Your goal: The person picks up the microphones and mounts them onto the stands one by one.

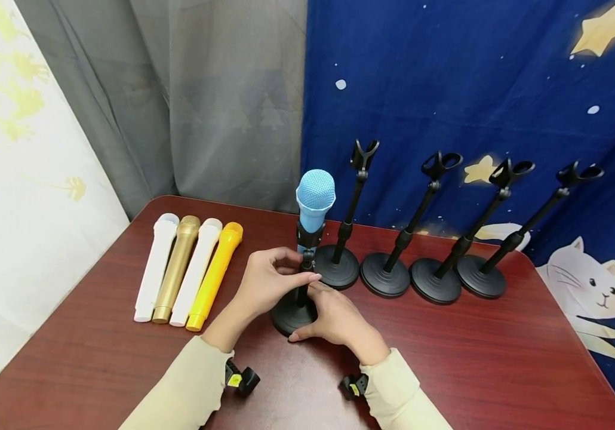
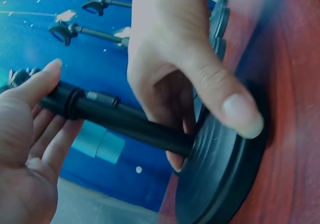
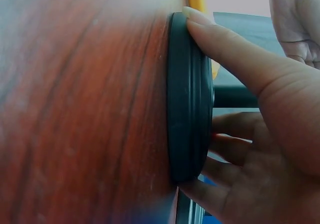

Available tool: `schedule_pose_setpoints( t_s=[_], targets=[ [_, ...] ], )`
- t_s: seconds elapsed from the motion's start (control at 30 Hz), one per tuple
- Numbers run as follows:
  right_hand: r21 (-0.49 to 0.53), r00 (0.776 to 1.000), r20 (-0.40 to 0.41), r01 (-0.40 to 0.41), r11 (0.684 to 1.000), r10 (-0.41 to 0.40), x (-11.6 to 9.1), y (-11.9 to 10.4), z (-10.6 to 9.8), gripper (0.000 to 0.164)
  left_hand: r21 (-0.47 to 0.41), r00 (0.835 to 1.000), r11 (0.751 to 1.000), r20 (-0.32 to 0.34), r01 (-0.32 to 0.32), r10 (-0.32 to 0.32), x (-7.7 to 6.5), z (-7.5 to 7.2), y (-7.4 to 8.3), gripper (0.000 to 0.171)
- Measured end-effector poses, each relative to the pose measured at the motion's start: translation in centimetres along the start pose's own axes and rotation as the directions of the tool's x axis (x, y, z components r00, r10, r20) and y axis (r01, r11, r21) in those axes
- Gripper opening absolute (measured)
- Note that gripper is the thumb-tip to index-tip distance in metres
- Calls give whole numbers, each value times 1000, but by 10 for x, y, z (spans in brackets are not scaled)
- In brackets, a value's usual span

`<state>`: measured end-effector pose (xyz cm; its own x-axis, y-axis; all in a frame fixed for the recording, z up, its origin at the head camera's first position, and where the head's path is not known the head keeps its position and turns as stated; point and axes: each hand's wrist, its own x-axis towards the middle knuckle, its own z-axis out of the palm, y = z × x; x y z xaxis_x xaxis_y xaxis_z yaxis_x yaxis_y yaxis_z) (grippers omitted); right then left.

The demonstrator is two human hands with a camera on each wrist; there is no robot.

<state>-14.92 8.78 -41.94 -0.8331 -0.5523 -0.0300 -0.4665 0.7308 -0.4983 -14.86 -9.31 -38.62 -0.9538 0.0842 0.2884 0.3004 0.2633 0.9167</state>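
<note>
A light blue microphone [image 1: 315, 194] stands upright in the clip of a black microphone stand [image 1: 285, 319], head uppermost. My left hand [image 1: 264, 280] holds the upper part of the stand's pole, below the clip, between thumb and fingers. Lower down, my right hand [image 1: 337, 313] spans the round base [image 3: 187, 104], its thumb on the near rim and its fingers around the far side. The left wrist view shows the pole [image 2: 135, 126] running from the left fingers down into the base, with part of the blue handle [image 2: 97, 141] behind it.
On the left of the table [image 1: 98, 358] lie two white microphones, a gold microphone [image 1: 177, 269] and a yellow microphone [image 1: 216, 275], side by side. Several black stands [image 1: 385, 275] with bare clips form a row at the back right. Curtains [image 1: 447, 71] hang behind the table.
</note>
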Motion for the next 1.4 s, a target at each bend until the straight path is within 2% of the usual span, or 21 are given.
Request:
schedule_pose_setpoints(
  t_s=[0.13,0.47,0.57,0.67,0.73,0.83,0.9,0.97,1.03,1.1,1.17,1.23,1.33,1.4],
  targets=[
    [-15,1000,-2,12,1000,-12,0,-1,0,83,-14,999,1000,44,2,-1,3,-4,-2,32],
    [-26,1000,4,19,999,-19,-1,0,1,83,-30,998,999,51,-18,19,3,-3,-5,31],
    [-31,1000,1,13,999,-13,-1,0,1,83,-9,997,998,61,-54,55,3,-4,-4,32],
    [-50,1000,5,6,999,-6,-2,-1,1,81,67,988,989,97,-131,124,2,-6,-2,33],
    [-72,1000,14,-1,997,2,-2,-1,0,82,164,978,970,135,-182,161,2,-9,1,34],
    [-117,999,24,-21,993,24,-4,-3,-1,88,347,966,911,204,-223,159,0,-13,5,32],
    [-132,999,23,-29,991,32,-5,-4,-3,90,467,962,856,247,-222,115,-1,-14,7,30],
    [-143,999,23,-32,989,36,-7,-5,-5,94,559,956,803,290,-206,43,-3,-13,10,28],
    [-150,999,28,-27,988,32,-8,-6,-8,95,625,943,757,331,-189,-38,-5,-12,12,31],
    [-159,999,39,-19,987,26,-10,-7,-12,95,672,923,720,366,-175,-117,-7,-10,14,36],
    [-168,999,49,-15,986,24,-11,-8,-16,93,695,899,700,396,-163,-185,-10,-7,13,44],
    [-173,998,55,-11,985,20,-11,-8,-19,89,707,882,688,416,-161,-221,-13,-5,12,52],
    [-185,998,56,-7,983,17,-11,-9,-20,86,715,871,681,426,-158,-245,-16,-2,10,59],
    [-201,999,46,4,980,6,-10,-10,-19,87,715,871,681,426,-159,-245,-17,0,7,58]
  ],
)
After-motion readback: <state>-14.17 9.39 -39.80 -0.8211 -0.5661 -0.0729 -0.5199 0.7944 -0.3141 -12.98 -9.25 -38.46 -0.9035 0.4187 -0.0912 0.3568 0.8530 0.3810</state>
